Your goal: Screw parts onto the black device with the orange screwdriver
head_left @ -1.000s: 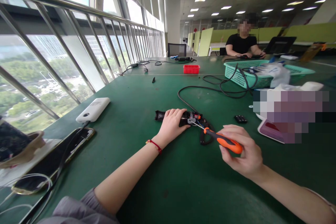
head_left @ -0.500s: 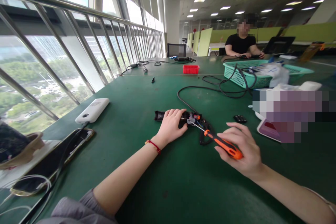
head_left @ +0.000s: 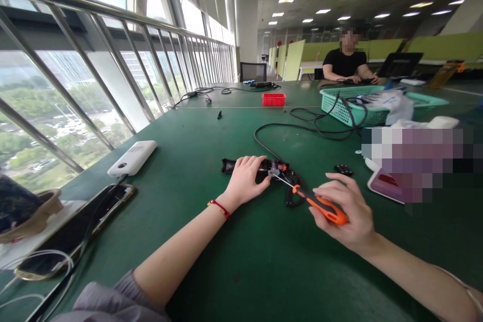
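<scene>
My left hand is wrapped over a black corded device, a tube-like body lying on the green table. Its right end is opened up, with small wires and an orange-red part showing. An orange and black screwdriver is held by the handle in my right hand, the fingers curled around it. The thin shaft slants up to the left, and its tip meets the opened part beside my left thumb. Whether the tip sits in a screw is too small to tell. Black cord or casing lies under the shaft.
A small black piece lies right of the device. Behind stand a red tray and a teal basket with bags and a cable. A white power bank and a phone lie left. Across the table sits a person.
Hardly anything differs. Both hands keep their hold, and the screwdriver stays at the device's opened end; the whole view has shifted very slightly.
</scene>
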`<state>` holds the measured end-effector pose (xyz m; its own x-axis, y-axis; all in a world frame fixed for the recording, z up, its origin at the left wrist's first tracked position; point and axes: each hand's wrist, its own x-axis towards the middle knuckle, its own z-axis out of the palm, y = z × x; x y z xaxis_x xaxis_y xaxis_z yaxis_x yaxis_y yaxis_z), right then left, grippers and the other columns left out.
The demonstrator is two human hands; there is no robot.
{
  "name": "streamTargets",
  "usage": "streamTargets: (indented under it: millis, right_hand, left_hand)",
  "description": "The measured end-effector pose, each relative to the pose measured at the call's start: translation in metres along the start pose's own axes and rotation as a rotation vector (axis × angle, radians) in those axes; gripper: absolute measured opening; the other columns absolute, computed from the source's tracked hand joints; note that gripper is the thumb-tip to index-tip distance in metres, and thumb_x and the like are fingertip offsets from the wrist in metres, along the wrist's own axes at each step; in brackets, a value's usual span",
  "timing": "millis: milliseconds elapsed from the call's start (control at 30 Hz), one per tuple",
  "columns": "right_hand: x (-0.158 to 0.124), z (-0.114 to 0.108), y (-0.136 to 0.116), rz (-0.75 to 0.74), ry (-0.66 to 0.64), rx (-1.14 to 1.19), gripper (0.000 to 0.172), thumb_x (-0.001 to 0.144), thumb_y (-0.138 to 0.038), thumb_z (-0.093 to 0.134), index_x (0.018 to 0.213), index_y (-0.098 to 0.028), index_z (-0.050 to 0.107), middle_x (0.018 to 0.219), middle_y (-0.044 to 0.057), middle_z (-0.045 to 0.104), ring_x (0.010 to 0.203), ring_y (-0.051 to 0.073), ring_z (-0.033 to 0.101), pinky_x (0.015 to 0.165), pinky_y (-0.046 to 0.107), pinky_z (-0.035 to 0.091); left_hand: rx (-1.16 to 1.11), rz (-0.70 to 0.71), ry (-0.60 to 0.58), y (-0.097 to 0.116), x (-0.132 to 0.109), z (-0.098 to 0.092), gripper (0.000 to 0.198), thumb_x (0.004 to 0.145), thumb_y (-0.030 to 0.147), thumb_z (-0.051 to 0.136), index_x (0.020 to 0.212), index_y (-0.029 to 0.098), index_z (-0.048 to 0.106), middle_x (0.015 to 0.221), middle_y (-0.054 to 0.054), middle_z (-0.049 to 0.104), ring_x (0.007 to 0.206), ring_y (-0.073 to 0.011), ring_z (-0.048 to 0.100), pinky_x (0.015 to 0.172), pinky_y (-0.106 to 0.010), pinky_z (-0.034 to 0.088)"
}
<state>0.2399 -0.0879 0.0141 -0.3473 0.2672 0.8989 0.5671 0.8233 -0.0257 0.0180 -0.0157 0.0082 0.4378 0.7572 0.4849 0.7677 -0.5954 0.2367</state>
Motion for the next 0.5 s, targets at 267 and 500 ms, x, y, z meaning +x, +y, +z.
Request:
streamTargets:
  millis: [267, 500]
  right_hand:
    - [0.0008, -0.0004, -0.0017, -0.003, -0.044, -0.032, 0.030, 0.071, -0.019, 0.066, 0.098, -0.021, 0.053, 0.069, -0.002, 0.059, 0.062, 0.014, 0.058, 0.078, 0.045, 0.050]
    - [0.0014, -0.0004, -0.0025, -0.005, 0.008, -0.001, 0.039, 0.069, -0.011, 0.063, 0.105, -0.021, 0.048, 0.080, 0.002, 0.062, 0.075, 0.017, 0.062, 0.080, 0.045, 0.049]
  left_hand:
    - [0.007, 0.002, 0.004, -0.0009, -0.0003, 0.0015, 0.043, 0.082, 0.037, 0.052, 0.120, 0.017, 0.047, 0.105, -0.006, 0.059, 0.100, -0.0231, 0.051, 0.095, -0.039, 0.035]
    - [0.003, -0.004, -0.002, 0.0000, 0.0005, -0.0003, 0.042, 0.081, 0.036, 0.052, 0.119, 0.017, 0.048, 0.106, -0.007, 0.059, 0.101, -0.0233, 0.051, 0.095, -0.039, 0.035]
